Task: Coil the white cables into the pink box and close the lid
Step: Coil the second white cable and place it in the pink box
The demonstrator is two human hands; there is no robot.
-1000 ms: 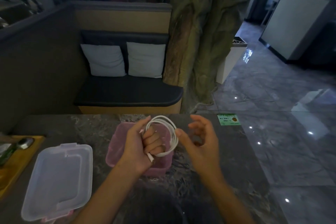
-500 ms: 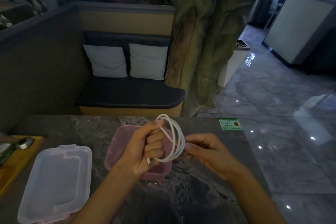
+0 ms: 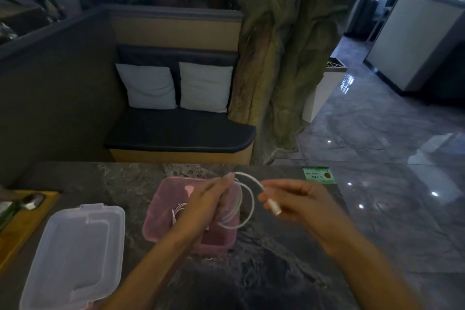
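1. Lid (image 3: 73, 254): translucent plastic, rigid, light; lies on dark marbled bench (image 3: 276, 272), left of box.
2. Pink box (image 3: 161, 221): open, thin-walled; a coiled cable already inside.
3. Left hand (image 3: 203, 206): grip curled round white cable (image 3: 247, 206) loops above box.
4. Right hand (image 3: 299, 201): grip pinching the plug end; cable likely light, springy, best held at loop crossings.

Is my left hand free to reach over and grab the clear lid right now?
Probably not yet: the left hand grips the white cable coil above the pink box. The path to the lid looks unobstructed.
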